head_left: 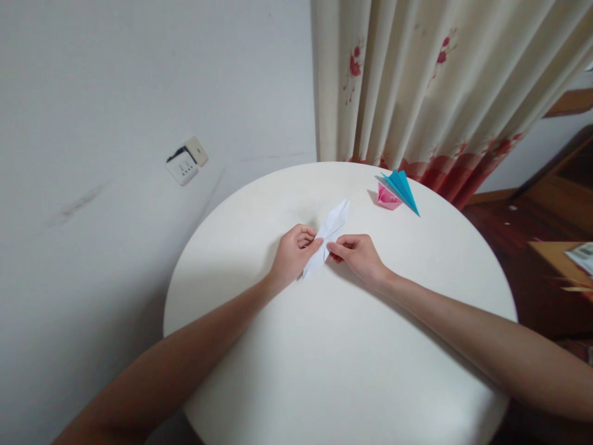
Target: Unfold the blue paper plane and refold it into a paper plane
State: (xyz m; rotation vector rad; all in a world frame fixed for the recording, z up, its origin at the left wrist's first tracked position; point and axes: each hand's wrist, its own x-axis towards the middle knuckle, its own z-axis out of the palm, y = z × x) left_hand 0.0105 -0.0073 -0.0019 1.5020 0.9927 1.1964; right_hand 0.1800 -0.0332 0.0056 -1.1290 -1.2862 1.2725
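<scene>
A folded sheet of white paper, long and narrow with pointed ends, is held slantwise over the middle of the round white table. My left hand pinches its left edge, thumb on top and fingers curled beneath. From the other side, my right hand grips the right edge between thumb and fingers. Both thumb tips lie close together near the paper's middle. Folded layers show along its length, but the part under the fingers is hidden.
A blue paper plane leans over a pink folded paper boat at the far right of the round table. Behind hangs a floral curtain. A wall socket is at left, and a wooden surface stands right.
</scene>
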